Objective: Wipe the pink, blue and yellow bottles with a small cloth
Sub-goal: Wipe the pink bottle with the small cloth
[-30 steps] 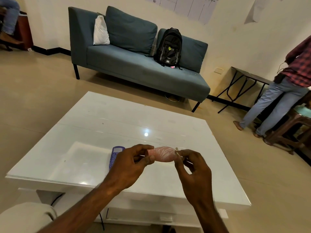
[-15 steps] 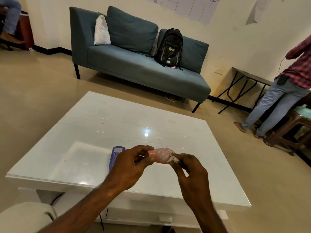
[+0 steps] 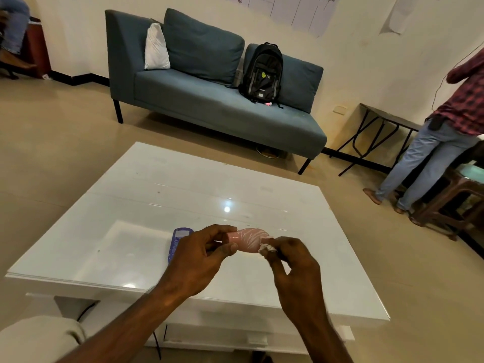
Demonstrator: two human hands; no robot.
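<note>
Two bare hands hold a pink bottle (image 3: 247, 239) sideways above the white table's (image 3: 340, 284) near edge. The left hand (image 3: 199, 258) pinches its left end between thumb and fingers; the right hand (image 3: 296, 268) pinches a small cloth (image 3: 265, 248) against its right end. A blue bottle (image 3: 176, 243) lies on the table, partly behind the left hand.

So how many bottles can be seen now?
2. The pink bottle is held between both hands above the table; the blue bottle lies behind the left hand. A yellow one may be hidden.
</note>
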